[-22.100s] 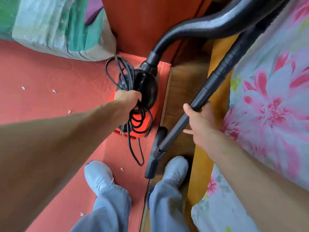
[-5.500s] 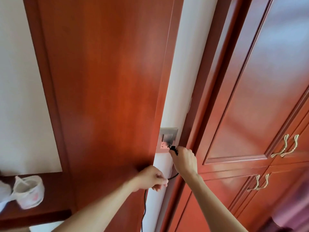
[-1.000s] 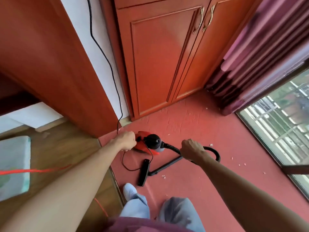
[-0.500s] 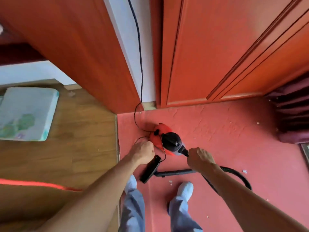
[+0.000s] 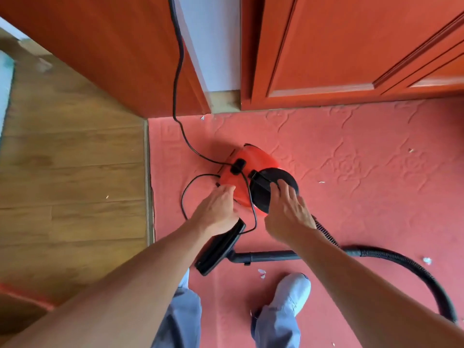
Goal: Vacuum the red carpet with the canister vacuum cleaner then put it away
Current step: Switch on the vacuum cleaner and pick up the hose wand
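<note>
The red canister vacuum [image 5: 253, 160] with its black round front sits on the red carpet [image 5: 351, 159] near the wardrobe. My left hand [image 5: 216, 209] reaches to its left side with straight fingers touching the red shell. My right hand [image 5: 288, 209] lies with spread fingers on the black front cap. The black wand [image 5: 266, 256] and floor nozzle [image 5: 218, 247] lie on the carpet below my hands. The ribbed hose [image 5: 414, 267] loops away to the right. The power cord [image 5: 177, 71] runs up the wall.
Small white paper scraps [image 5: 261, 273] dot the carpet. Wooden floor [image 5: 70, 172] lies to the left of the carpet edge. Red-brown wardrobe doors [image 5: 339, 46] and a door panel [image 5: 113, 46] stand ahead. My two shoes [image 5: 291, 290] are on the carpet below.
I have leaned closer to the vacuum. My right hand let go of the hose end and now lies on the black cap. My left hand opened against the red shell.
</note>
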Action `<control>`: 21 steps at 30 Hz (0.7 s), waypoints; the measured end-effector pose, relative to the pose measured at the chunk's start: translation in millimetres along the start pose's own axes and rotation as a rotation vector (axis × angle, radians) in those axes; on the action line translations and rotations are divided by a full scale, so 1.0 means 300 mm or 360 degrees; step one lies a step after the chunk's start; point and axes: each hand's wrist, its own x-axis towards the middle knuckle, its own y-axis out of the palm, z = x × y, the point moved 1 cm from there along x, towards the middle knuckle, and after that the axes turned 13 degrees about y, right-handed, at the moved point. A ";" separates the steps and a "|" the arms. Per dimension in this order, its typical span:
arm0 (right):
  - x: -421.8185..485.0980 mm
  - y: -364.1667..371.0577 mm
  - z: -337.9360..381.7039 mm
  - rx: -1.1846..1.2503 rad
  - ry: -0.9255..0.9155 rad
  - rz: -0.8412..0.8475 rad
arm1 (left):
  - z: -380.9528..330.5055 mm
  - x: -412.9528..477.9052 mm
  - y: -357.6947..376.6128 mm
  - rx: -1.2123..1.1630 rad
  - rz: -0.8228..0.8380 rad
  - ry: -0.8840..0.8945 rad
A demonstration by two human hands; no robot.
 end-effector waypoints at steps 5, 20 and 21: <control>0.202 0.144 0.028 -0.0057 0.0051 -0.0002 | 0.098 0.233 0.036 0.0015 -0.0032 0.0025; 0.264 0.280 0.023 -0.0194 0.0031 -0.0215 | 0.248 0.424 0.186 0.0124 -0.0168 0.0259; 0.265 0.277 0.024 -0.0199 0.0031 -0.0215 | 0.241 0.437 0.182 0.0116 -0.0172 0.0266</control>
